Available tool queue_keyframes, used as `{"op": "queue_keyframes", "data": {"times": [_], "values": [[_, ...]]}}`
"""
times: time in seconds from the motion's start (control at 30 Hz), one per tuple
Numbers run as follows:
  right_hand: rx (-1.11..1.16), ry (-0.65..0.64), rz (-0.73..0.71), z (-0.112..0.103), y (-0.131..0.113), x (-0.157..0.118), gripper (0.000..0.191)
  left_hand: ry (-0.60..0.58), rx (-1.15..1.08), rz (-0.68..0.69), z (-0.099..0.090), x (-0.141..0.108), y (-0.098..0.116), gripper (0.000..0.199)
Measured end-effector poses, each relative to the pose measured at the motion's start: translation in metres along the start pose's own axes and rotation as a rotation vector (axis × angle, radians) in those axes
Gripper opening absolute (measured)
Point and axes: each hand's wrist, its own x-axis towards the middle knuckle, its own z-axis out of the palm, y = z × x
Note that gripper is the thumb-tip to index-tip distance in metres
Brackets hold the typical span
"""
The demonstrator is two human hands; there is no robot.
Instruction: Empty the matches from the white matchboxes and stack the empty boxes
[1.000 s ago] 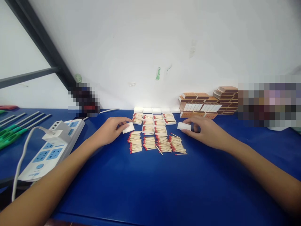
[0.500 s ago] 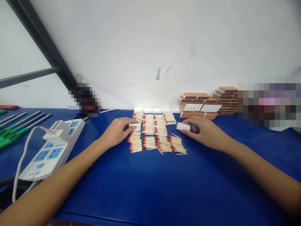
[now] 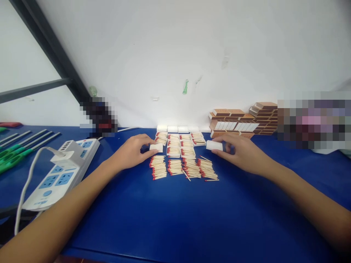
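Note:
My left hand (image 3: pixel 138 149) pinches a small white matchbox tray (image 3: pixel 156 148) at the left side of the match layout. On the other side, my right hand (image 3: pixel 234 149) grips a second white matchbox tray (image 3: pixel 214 145) between thumb and fingers. The insides of both held trays cannot be made out. Between the hands stand several white trays filled with red-tipped matches (image 3: pixel 187 152). Closer to me, loose matches (image 3: pixel 192 168) lie in several piles on the blue table (image 3: pixel 175 215). White trays (image 3: pixel 172 129) that show plain white faces line the wall behind.
Brown matchboxes (image 3: pixel 264 117) are stacked against the wall at right. A white power strip (image 3: pixel 63 175) with a plugged-in charger and cable lies by my left forearm. Green-handled tools (image 3: pixel 19 151) rest at far left, near a dark metal frame (image 3: pixel 55 54).
The tray in my left hand has tilted and shifted slightly, showing more of its white face. My right hand and its tray are nearly unmoved.

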Motion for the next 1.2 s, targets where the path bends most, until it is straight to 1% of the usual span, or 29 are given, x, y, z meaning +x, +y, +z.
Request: {"op": "queue_keyframes", "data": {"times": [0.1, 0.17, 0.23, 0.3, 0.4, 0.5, 0.57, 0.67, 0.77, 0.87, 0.97, 1.07, 1.2], "values": [[-0.015, 0.028, -0.061, -0.004, -0.008, 0.011, 0.044, -0.056, 0.011, 0.000, -0.002, 0.000, -0.006, 0.032], [-0.058, 0.028, -0.097, -0.004, -0.015, 0.024, 0.044, -0.059, 0.012, -0.009, -0.003, 0.001, -0.011, 0.026], [-0.110, 0.018, -0.129, -0.003, -0.023, 0.041, 0.043, -0.037, 0.010, -0.025, -0.006, 0.003, -0.013, 0.022], [-0.139, 0.001, -0.144, 0.000, -0.031, 0.060, 0.039, -0.006, 0.004, -0.035, -0.011, 0.004, -0.014, 0.022], [-0.142, -0.010, -0.121, 0.004, -0.040, 0.091, 0.028, 0.033, -0.022, -0.042, -0.021, 0.009, -0.010, 0.024], [-0.142, -0.018, -0.094, 0.010, -0.042, 0.115, 0.014, 0.065, -0.011, -0.036, -0.027, 0.021, -0.008, 0.023], [-0.137, -0.032, -0.082, 0.015, -0.040, 0.125, 0.011, 0.079, 0.000, 0.005, -0.026, 0.032, -0.008, 0.021], [-0.132, -0.050, -0.075, 0.021, -0.036, 0.130, 0.011, 0.083, 0.010, 0.059, -0.019, 0.053, -0.015, 0.022], [-0.146, -0.050, -0.064, 0.019, -0.033, 0.126, 0.011, 0.083, 0.033, 0.073, -0.007, 0.076, -0.024, 0.022], [-0.251, -0.055, -0.031, 0.011, -0.032, 0.121, 0.013, 0.063, 0.026, 0.088, 0.006, 0.096, -0.027, 0.024], [-0.384, -0.064, -0.021, 0.003, -0.034, 0.119, 0.019, 0.045, -0.008, 0.115, 0.017, 0.114, -0.023, 0.021], [-0.462, -0.095, -0.004, 0.001, -0.035, 0.119, 0.023, 0.052, -0.048, 0.133, 0.025, 0.125, -0.017, 0.019], [-0.475, -0.146, 0.020, 0.003, -0.034, 0.120, 0.023, 0.085, -0.093, 0.126, 0.029, 0.126, -0.016, 0.016]]}}
